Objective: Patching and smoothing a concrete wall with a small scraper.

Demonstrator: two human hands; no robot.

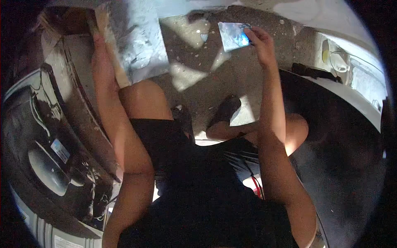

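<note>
At the upper left my left hand lies along the tan edge of a white-smeared board, closed against it; some of its fingers are lost in shadow. The board stands in front of my left knee, its pale face strongly lit. Farther right, my right hand pinches the corner of a thin, flat, squarish sheet. That sheet is pale and shiny, with a bright blue glint beside my fingers. It is held above the floor, apart from the board. I cannot make out its material.
Dusty grey floor with white specks lies between my feet. On the left stands a dark casing with wires and a rounded part. A large black curved surface is at my right, with a dark object on its far edge.
</note>
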